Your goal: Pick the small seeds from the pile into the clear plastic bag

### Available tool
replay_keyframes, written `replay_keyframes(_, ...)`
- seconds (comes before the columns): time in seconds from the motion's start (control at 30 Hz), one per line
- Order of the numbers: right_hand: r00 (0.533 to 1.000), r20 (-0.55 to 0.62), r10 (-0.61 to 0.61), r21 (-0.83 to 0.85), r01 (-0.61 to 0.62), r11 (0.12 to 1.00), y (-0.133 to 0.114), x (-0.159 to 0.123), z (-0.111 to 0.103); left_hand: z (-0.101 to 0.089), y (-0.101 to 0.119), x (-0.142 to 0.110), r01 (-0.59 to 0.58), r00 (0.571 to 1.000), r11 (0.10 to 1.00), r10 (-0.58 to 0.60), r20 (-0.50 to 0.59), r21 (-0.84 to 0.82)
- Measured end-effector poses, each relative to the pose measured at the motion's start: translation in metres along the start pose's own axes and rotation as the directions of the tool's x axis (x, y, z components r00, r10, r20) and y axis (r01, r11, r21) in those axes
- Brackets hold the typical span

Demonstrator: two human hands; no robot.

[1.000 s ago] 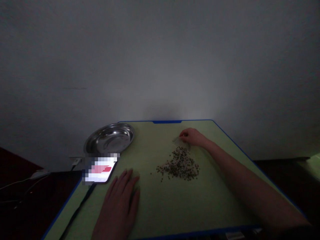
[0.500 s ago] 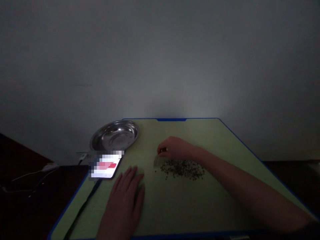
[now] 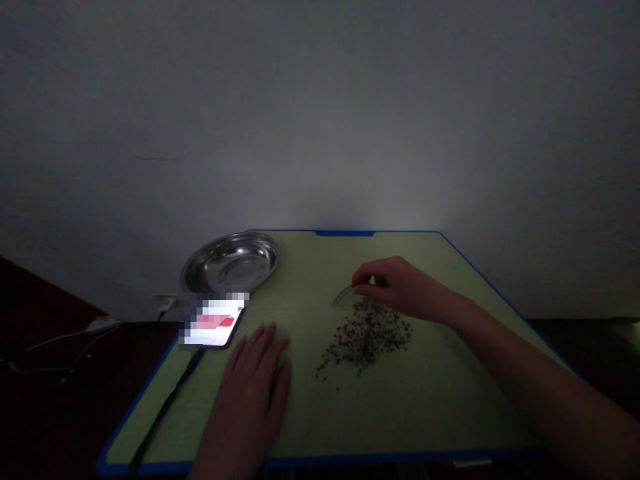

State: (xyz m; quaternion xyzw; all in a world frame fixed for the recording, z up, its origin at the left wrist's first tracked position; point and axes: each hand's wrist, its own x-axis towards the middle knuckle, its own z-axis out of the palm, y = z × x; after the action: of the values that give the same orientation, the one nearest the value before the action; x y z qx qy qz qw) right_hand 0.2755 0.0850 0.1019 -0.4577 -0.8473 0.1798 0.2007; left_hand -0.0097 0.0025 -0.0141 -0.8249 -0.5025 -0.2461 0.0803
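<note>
A heap of small dark seeds or grains [image 3: 365,333] lies on the green table top [image 3: 430,400]. My right hand [image 3: 400,288] is closed in a pinch on a small clear curved piece [image 3: 343,298] just behind the heap's far edge. My left hand [image 3: 253,393] rests flat on the table with fingers stretched out, to the left of the heap and holding nothing.
A shiny steel dish [image 3: 231,262] sits at the far left corner. In front of it lies a lit phone [image 3: 213,321] with a dark cable [image 3: 165,410] running toward me. The table has a blue rim and stands against a pale wall. Dark surroundings.
My right hand swept from behind the heap to its left side, then back behind it. The heap changed shape, flattened wide and then drawn longer toward me. My left hand stayed put.
</note>
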Motion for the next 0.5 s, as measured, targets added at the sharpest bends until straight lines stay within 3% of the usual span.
replay_keyframes(0.23,0.985,0.006,0.17,0.135,-0.17,0.976,0.017,-0.03,-0.005,-0.001,0.001,0.0,0.012,1.0,1.0,-0.012,0.025,-0.011)
replay_keyframes(0.5,0.962,0.267,0.05,0.185,-0.102,0.977,0.018,-0.042,0.003,-0.008,0.002,0.003,0.0,0.998,1.0,0.0,0.065,0.001)
